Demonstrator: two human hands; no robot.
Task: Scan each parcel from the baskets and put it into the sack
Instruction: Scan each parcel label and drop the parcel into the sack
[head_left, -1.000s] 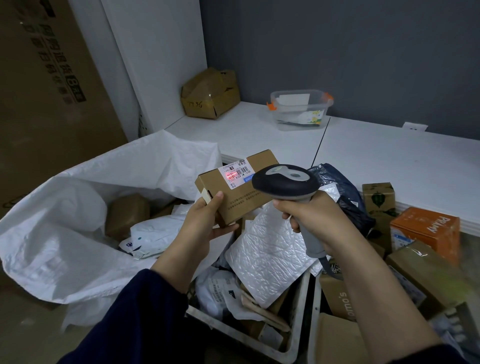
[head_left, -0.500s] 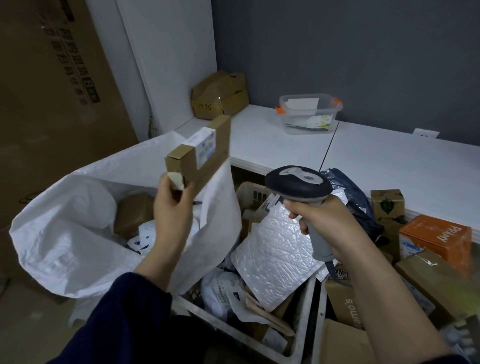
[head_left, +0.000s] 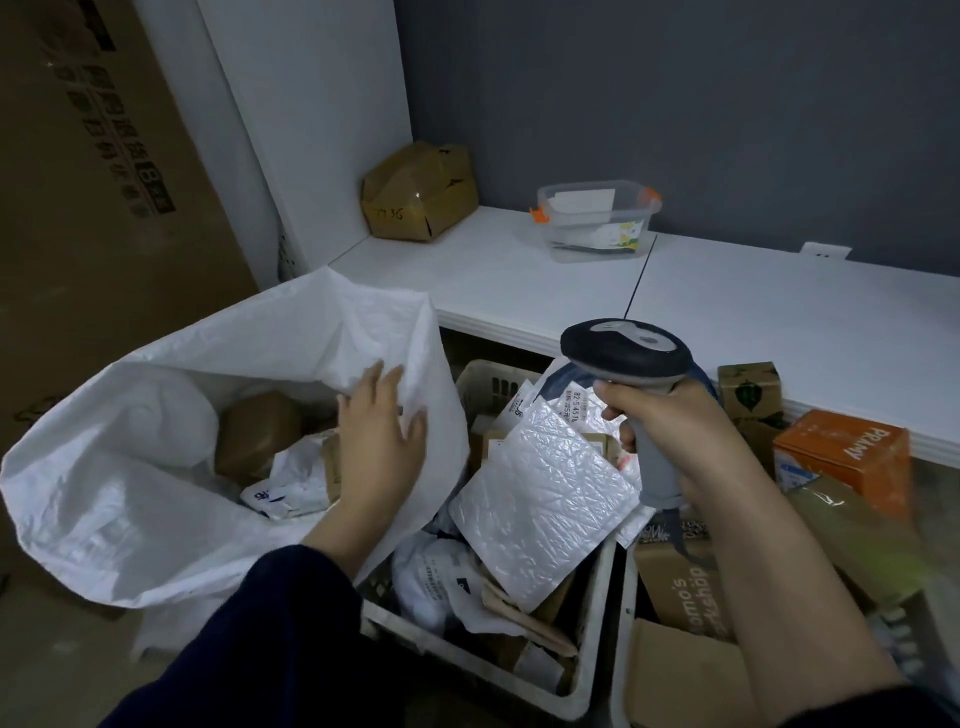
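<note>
the left hand (head_left: 382, 441) is hanging over the mouth of the sack (head_left: 156, 493), fingers spread wide, holding nothing. a moment ago it was lifting a little brown box over the sack, and just before that the box was sitting under the red light. now the box is gone from the hand. a brown edge (head_left: 331, 462) is poking out down inside the sack, just beside the hand, and i am guessing that is the box. so this parcel is looking scanned and dropped in, and it is time to pick the next one.

the right hand (head_left: 670, 431) is curling tight round the grey handle of the scanner (head_left: 626, 356), holding it up over the baskets.

i am counting two hands, one scanner and one sack. two baskets are standing side by side, the left basket (head_left: 488, 387) and the right basket (head_left: 623, 649). parcels are piling up in both, too jumbled to count. one shiny white padded bag (head_left: 540, 499) is lying on top of the left basket. one orange box (head_left: 852, 457) is sitting far to the right. on the white shelf (head_left: 519, 275) one crumpled brown box (head_left: 421, 192) and one clear tub (head_left: 597, 218) are sitting.
</note>
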